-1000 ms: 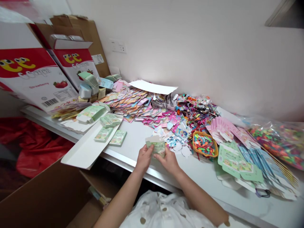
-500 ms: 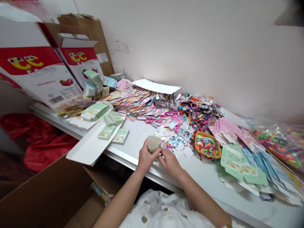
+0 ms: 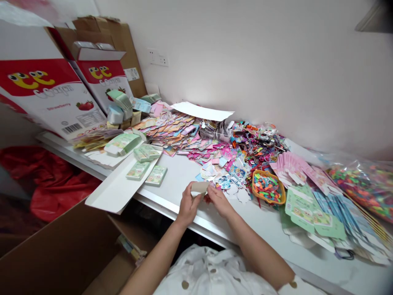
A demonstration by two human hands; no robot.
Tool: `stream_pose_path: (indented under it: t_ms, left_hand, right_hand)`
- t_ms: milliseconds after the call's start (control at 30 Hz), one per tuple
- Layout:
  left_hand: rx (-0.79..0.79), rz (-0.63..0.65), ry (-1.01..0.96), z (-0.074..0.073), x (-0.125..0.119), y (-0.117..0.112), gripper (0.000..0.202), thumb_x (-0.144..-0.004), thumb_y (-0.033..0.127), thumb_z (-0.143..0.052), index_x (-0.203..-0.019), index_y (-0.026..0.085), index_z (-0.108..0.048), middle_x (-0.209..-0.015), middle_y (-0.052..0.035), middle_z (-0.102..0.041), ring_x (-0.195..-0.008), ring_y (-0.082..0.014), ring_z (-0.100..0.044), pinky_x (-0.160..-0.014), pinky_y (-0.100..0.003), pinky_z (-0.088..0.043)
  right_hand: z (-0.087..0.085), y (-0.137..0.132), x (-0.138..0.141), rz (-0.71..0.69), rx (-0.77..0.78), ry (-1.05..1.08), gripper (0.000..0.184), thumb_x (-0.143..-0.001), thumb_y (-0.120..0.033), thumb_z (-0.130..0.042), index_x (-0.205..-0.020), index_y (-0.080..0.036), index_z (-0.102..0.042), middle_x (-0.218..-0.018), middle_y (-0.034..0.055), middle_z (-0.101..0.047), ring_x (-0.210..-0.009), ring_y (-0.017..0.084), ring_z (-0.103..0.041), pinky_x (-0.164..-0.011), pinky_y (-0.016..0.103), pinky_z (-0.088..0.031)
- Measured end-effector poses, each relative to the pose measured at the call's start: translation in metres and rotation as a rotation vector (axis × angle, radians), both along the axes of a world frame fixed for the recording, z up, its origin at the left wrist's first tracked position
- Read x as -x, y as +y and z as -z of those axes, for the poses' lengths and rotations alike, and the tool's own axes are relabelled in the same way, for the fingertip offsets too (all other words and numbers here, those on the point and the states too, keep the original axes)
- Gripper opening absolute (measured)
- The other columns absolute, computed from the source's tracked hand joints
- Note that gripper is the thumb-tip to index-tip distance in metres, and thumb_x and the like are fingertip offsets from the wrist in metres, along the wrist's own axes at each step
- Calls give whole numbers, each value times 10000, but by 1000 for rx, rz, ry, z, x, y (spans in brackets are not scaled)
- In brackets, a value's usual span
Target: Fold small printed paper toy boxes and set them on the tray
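A small paper box, grey-beige on the side facing me, is held over the front edge of the table. My left hand is closed around its left side, the thumb across its near face. At the box's right end, my right hand has its fingers bent in and pinching the edge; my fingers hide part of the box. Left of my hands, small green printed boxes lie on and beside a long white card tray. Flat green box blanks lie in a pile to the right.
A yellow basket of colourful small pieces stands right of my hands. Behind are heaps of printed packets and a white sheet. Large red-and-white cartons stand at left. An open cardboard box is below the table edge.
The paper box has tilted, so its grey-beige face looks flatter and a pale edge shows below it. My right hand has shifted slightly up along its right end.
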State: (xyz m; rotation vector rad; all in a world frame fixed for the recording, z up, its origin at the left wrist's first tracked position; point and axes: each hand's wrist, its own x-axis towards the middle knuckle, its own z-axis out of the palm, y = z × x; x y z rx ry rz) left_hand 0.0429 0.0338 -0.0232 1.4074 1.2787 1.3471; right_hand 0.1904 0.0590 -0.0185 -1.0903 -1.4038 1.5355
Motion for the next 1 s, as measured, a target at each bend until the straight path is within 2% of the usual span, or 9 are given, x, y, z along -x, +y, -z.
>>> stream_pose_path:
  t_ms: [133,267,367,500,600,667,833,933,1000]
  left_hand:
    - [49,36,-184,-3,2,-2,528,-881,496,-354,-1269,160,-478,-1272,-98,-537,-1194,-213,-469,-1008,-344,-361]
    - [248,97,-296,-12,9,6,472,-831,457,-474,-1172,148,-577,-1064,-71,-659,-999,-211,-589,-889,-329,-446]
    - [297,88,-195,-18,21,12,410,-772,407,-568,-1089,158,-641,-978,-52,-680,-890,-194,-604,-795,-291,-464]
    - [228,12,-79,-20,37,11,314,-719,346,-633,-974,174,-693,-929,-30,-673,-799,-150,-577,-748,-248,-449]
    - [234,-19,-147,-19,43,8,298,-711,349,-644,-942,168,-694,-704,1,-642,-602,-103,-522,-592,-213,-432]
    - [218,-54,-162,-16,45,6,276,-704,349,-654,-904,164,-701,-669,4,-624,-549,-86,-491,-546,-203,-419]
    - [59,29,-90,-9,49,5,269,-679,321,-694,-914,192,-706,-1013,-57,-639,-639,-89,-549,-602,-221,-475]
    - [-67,37,28,-6,51,5,241,-711,318,-678,-917,195,-700,-986,-64,-651,-683,-111,-581,-650,-243,-497]
    - [-150,15,132,-4,52,4,195,-762,311,-634,-908,199,-698,-963,-68,-663,-792,-147,-610,-713,-263,-505]
  right_hand:
    - [5,5,4,77,76,43,399,-805,-555,-500,-887,-176,-594,-565,-25,-485,-528,114,-473,-520,235,-375]
    - [-2,8,4,67,62,-36,299,-795,-446,-509,-731,-164,-584,-531,-29,-482,-502,104,-459,-502,226,-362]
    - [-14,6,7,27,-30,-157,248,-804,-349,-475,-768,-158,-628,-568,-19,-532,-517,105,-480,-504,221,-384]
    - [-28,5,12,-48,-248,-288,315,-831,-262,-424,-1042,-208,-652,-804,9,-650,-588,113,-548,-557,233,-447]
    - [-34,6,13,-93,-460,-406,347,-849,-233,-427,-1130,-226,-632,-942,40,-673,-733,145,-603,-680,272,-478]
    - [-36,7,12,-127,-559,-454,332,-868,-277,-455,-1143,-213,-630,-952,59,-683,-817,168,-613,-760,302,-474]
    - [-39,6,11,-92,-582,-477,318,-895,-354,-460,-1049,-187,-683,-956,77,-701,-858,178,-632,-808,303,-466]
    - [-37,4,12,-86,-592,-501,295,-868,-352,-513,-1065,-204,-675,-957,72,-703,-880,186,-629,-809,304,-461]
    - [-36,3,13,-72,-566,-514,286,-856,-357,-532,-1061,-216,-673,-953,65,-702,-851,184,-628,-784,301,-461]
